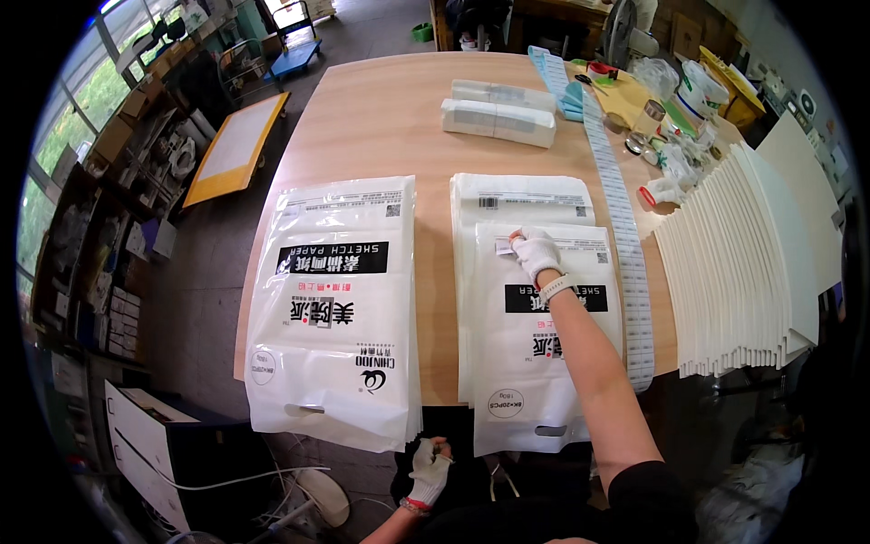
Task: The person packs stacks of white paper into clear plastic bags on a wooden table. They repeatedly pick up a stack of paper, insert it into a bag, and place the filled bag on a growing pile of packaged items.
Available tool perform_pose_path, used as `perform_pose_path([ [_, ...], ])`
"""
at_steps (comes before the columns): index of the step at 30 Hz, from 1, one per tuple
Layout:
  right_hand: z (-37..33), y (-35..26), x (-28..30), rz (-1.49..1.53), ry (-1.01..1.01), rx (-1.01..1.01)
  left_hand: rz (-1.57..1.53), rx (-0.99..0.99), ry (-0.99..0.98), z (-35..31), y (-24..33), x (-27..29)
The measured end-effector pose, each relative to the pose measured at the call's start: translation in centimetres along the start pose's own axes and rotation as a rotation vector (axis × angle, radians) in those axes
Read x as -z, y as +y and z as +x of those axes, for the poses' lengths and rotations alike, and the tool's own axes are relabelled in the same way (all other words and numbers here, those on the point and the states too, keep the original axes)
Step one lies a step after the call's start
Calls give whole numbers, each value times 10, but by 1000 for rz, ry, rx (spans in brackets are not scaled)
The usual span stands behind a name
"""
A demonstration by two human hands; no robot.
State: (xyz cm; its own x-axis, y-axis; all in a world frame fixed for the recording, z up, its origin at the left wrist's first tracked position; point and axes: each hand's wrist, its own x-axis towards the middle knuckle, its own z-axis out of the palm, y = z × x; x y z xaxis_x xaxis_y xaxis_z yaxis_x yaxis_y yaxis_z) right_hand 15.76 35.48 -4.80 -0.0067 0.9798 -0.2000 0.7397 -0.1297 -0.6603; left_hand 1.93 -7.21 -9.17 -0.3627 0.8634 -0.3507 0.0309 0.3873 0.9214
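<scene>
My right hand (536, 252), in a white fingerless glove, reaches over the upper left corner of a white plastic sketch-paper bag (494, 363). Its bent fingers are pressed together at the edge of a small white sticker (502, 245) on that bag. Underneath, more such bags (521, 188) with a barcode stick out at the top. My left hand (429, 470), gloved the same way, is low beside my body, just off the table's near edge. Its fingers are curled in, and what they may hold is too small to make out. A second bag stack (335, 299) lies to the left.
A long strip of stickers (625, 245) runs down the wooden table (390, 109). Two wrapped white packs (498, 122) lie at the back. A fanned stack of white bags or sheets (734, 272) stands right, near tape, scissors and a jar (649, 118). A yellow-edged board (237, 150) is left.
</scene>
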Motion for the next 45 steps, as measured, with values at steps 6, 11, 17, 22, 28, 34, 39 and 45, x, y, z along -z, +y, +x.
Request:
perform_pose_path([
  [6,2,-2,0,-76,-22,-5,13,45,-27,3,16,-7],
  [11,-2,-8,2,-127,-16,-25,26,48,-55,5,12,-5],
  [17,1,-7,1,-131,-20,-37,37,97,-94,7,2,-9],
  [22,-13,-17,7,-126,33,56,46,118,-127,8,-2,-11],
  [28,-13,-23,2,-11,-107,3,212,-3,-179,15,14,-32],
  [34,-19,2,19,-267,341,118,-404,147,-415,10,32,-48],
  [39,-133,68,97,-65,290,246,-253,-153,-508,11,81,-34],
  [45,-310,166,100,589,-164,-295,99,-747,-553,25,168,-19],
])
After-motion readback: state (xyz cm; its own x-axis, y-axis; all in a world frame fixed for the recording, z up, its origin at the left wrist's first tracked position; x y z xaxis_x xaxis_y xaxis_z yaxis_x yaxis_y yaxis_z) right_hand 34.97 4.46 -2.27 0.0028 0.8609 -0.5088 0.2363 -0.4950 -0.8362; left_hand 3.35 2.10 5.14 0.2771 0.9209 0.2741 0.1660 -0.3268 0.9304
